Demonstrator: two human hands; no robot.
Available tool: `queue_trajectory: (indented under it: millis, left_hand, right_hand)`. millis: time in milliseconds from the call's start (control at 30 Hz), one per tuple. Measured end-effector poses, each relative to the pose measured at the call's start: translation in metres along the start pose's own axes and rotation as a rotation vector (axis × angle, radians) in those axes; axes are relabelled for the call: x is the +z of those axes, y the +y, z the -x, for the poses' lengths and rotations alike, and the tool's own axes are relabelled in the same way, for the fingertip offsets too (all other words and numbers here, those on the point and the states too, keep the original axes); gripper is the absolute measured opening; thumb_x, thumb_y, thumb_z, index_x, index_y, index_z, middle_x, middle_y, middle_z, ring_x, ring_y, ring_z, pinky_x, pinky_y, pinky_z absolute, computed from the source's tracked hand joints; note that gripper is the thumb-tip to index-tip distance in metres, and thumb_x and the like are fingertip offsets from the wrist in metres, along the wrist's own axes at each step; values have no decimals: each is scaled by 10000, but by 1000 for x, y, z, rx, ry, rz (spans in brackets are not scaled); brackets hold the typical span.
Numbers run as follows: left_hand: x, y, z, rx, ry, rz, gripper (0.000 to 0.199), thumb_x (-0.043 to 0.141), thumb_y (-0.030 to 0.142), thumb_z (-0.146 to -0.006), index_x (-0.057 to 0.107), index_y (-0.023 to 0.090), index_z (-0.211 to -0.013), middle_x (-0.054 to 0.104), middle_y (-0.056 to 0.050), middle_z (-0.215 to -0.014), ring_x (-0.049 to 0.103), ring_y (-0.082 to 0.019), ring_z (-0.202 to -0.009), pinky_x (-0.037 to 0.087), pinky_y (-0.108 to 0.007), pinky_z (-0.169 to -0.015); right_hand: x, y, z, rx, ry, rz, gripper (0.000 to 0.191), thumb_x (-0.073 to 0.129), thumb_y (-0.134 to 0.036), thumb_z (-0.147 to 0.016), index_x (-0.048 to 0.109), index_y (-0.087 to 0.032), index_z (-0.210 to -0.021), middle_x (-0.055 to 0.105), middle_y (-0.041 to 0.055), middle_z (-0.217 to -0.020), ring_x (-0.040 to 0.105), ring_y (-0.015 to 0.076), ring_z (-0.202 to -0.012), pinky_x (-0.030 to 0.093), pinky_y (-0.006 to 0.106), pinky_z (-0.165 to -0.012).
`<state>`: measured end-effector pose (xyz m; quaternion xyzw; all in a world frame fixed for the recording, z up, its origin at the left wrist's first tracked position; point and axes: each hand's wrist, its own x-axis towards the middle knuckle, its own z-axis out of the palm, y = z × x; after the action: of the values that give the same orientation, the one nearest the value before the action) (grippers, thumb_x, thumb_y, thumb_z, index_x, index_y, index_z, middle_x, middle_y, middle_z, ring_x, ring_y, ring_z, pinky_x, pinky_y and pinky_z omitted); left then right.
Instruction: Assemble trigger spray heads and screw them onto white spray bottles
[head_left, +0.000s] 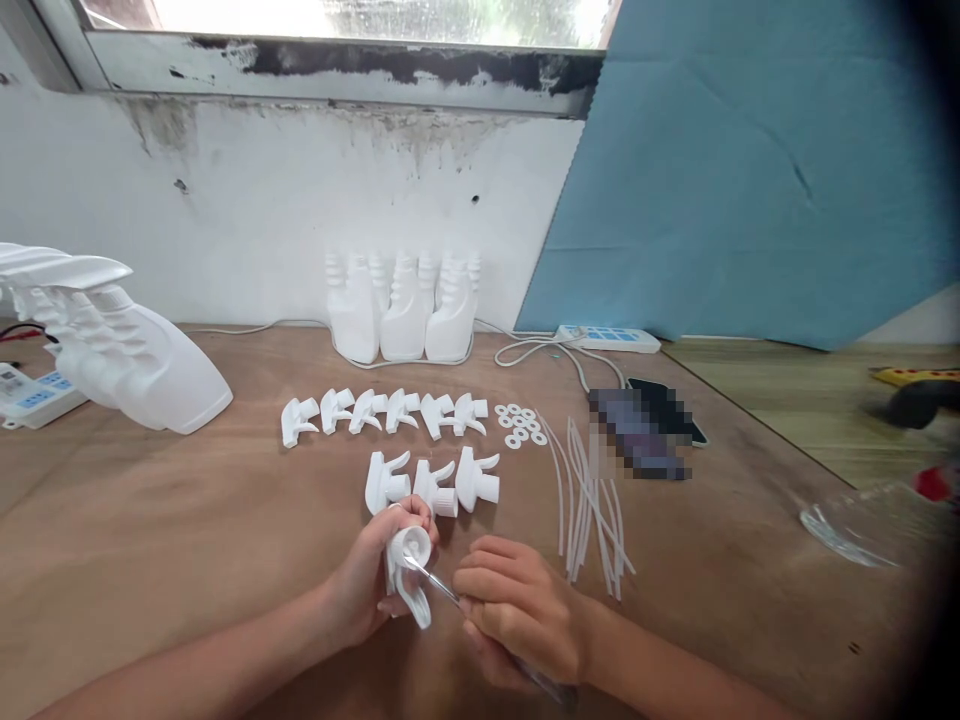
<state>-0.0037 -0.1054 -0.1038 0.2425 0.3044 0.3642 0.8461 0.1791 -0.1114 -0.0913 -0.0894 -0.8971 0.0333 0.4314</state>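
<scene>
My left hand (pixel 375 570) is closed around a white spray trigger head (pixel 415 543), its round cap opening turned up and its lever pointing down. In my right hand (pixel 517 610) is a thin metal tool (pixel 439 583), whose tip reaches into the cap opening. Just beyond my hands lie several more white trigger heads (pixel 477 478) in two rows. White ring washers (pixel 520 422) are grouped right of the back row. Thin white tubes (pixel 592 510) lie loosely crossed beyond my right hand.
White bottles (pixel 403 315) stand against the wall, with a cable around them. Assembled spray bottles (pixel 150 360) lie stacked at left beside a power strip (pixel 41 395). Another power strip (pixel 609 338) and a blurred-out object (pixel 637 430) are at right. A clear container (pixel 862 525) stands far right.
</scene>
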Motion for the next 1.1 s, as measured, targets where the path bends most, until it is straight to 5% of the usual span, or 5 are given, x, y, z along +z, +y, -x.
queue_trajectory:
  millis: [167, 400, 600, 867, 1100]
  left_hand:
    - [2, -2, 2, 17, 4, -32, 166, 561, 306, -802, 463, 175, -777, 454, 33, -666, 324, -39, -375, 136, -120, -263]
    - [6, 0, 6, 15, -26, -76, 267, 610, 390, -783, 445, 181, -769, 384, 52, -603, 319, -41, -357, 152, -118, -271]
    - [6, 5, 7, 85, -23, -130, 331, 592, 475, -827, 448, 181, -776, 402, 35, -655, 346, -48, -426, 166, -115, -309]
    - [2, 9, 6, 174, -64, -213, 338, 546, 511, -859, 479, 183, -809, 426, 22, -624, 383, -75, -436, 233, -143, -323]
    - [1, 55, 8, 508, 7, -287, 299, 587, 449, -838, 500, 167, -788, 465, 1, -704, 420, -84, -524, 327, -156, -380]
  right_hand:
    - [-1, -2, -1, -19, 5, 45, 159, 491, -80, -795, 475, -190, -909, 640, 44, -678, 544, 151, -558, 447, 287, -520]
    - [-6, 1, 0, -41, -108, 31, 376, 499, -114, -811, 532, -42, -1178, 640, 217, -1192, 570, 276, -1167, 533, 415, -882]
    - [-12, 0, -6, -108, -216, 185, 318, 371, -115, -940, 609, -26, -1132, 627, 217, -1246, 612, 244, -1116, 532, 390, -902]
    - [-22, 2, -2, -66, -102, 114, 268, 343, -110, -953, 584, -52, -1054, 643, 250, -1199, 572, 274, -1192, 561, 433, -871]
    - [-48, 24, 6, 151, 82, 146, 315, 413, -48, -895, 573, -104, -1161, 664, 207, -1161, 630, 263, -1099, 565, 430, -830]
